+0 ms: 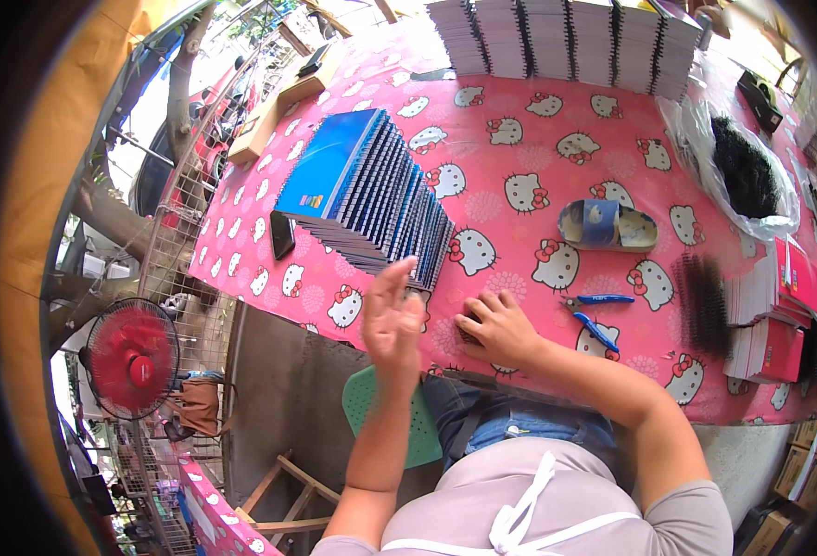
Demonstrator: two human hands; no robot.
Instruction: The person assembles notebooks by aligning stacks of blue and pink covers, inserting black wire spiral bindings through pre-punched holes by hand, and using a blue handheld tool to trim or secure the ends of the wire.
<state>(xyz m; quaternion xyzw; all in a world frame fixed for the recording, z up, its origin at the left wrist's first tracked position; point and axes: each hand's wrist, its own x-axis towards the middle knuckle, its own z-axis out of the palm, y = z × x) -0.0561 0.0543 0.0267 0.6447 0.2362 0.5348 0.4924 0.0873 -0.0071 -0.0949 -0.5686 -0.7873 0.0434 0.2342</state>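
Observation:
My left hand (394,320) is raised by the table's near edge with its fingers apart and nothing in it. It is close to the near corner of a tall stack of blue-covered spiral notebooks (334,167). My right hand (499,329) rests on the table with bent fingers curled over a small dark thing, mostly hidden under them. To the right of that hand lie blue-handled cutting pliers (603,310), their handles spread. A single blue and beige slipper (608,225) sits farther back.
Thick rows of spiral-bound paper (557,42) stand at the far edge. On the right are a plastic bag of black coils (747,167), loose black coils (700,306) and red-covered paper stacks (770,324). A phone (281,235) lies left of the notebooks; a red fan (135,360) stands beyond.

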